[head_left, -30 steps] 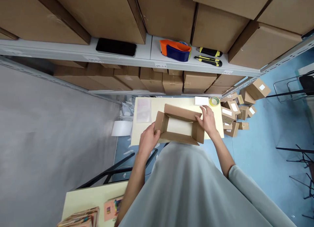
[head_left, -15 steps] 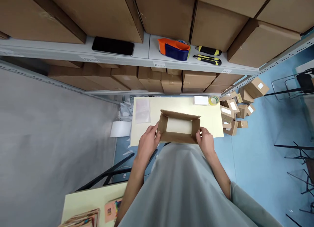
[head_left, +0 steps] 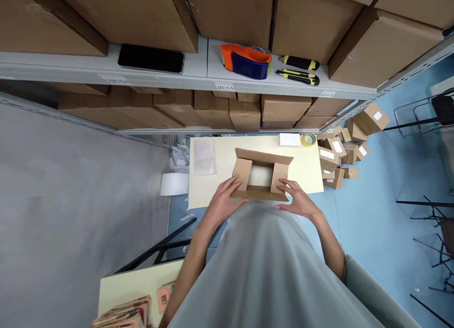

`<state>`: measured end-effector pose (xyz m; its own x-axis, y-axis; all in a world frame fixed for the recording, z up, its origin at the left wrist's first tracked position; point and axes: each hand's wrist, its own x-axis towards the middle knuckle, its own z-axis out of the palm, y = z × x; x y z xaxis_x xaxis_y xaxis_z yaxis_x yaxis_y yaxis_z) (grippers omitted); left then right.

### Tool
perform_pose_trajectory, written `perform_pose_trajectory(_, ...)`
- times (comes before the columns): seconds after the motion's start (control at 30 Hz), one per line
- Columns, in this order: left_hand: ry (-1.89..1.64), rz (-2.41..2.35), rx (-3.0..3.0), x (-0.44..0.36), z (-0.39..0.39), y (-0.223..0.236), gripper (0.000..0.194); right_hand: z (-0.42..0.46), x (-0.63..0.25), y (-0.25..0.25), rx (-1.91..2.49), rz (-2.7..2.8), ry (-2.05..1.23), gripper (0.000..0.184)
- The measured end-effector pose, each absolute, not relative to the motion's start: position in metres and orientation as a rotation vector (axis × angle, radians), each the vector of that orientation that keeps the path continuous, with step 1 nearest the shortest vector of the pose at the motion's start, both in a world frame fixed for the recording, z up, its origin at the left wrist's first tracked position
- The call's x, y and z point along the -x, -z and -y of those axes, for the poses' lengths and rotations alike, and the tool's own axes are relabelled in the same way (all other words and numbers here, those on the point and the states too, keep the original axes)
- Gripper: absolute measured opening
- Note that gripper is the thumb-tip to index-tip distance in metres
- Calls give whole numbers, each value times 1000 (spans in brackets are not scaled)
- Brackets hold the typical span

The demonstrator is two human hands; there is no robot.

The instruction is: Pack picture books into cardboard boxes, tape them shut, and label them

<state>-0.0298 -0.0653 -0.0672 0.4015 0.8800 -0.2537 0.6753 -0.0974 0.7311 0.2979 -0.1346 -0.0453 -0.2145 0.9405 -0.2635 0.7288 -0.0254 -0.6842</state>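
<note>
A small cardboard box (head_left: 263, 192) stands at the near edge of the cream table (head_left: 220, 195), its top facing me. Both short end flaps lie folded inward, while the long flaps stand out at front and back; a pale surface shows through the gap between. My left hand (head_left: 227, 195) rests its fingertips on the left end flap, thumb spread away along the near side. On the right end flap lie the stretched fingers of my right hand (head_left: 296, 199), its thumb likewise apart. Neither hand is wrapped round anything.
On the table are a white box (head_left: 289, 140), a tape roll (head_left: 308, 139) and a translucent sheet (head_left: 205, 157). The shelf above holds a phone (head_left: 151, 58), an orange-and-blue object (head_left: 246, 61) and utility knives (head_left: 300, 62). Several cartons (head_left: 333, 158) lie on the floor at right.
Both end flaps have gone from standing to folded inward, and the long flaps lean further out. My hands have moved from gripping the box's ends to lying on those flaps, fingers spread.
</note>
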Motion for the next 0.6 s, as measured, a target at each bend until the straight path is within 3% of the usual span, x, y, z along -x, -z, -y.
perform_pose_trajectory(0.17, -380, -1453, -1798, 26, 60, 68, 60, 133, -302, 59, 1807, 1775, -997, 43)
perform_pose_trajectory(0.27, -381, -1523, -1729, 24, 54, 74, 59, 122, -301, 71, 1974, 1576, -931, 46)
perform_pose_trajectory(0.43, -459, -1577, -1735, 14, 46, 86, 100, 103, -294, 81, 2123, 1576, -710, 75)
perform_pose_trajectory(0.6, -449, -1458, -1797, 5, 40, 79, 102, 93, -295, 81, 2176, 1614, -624, 104)
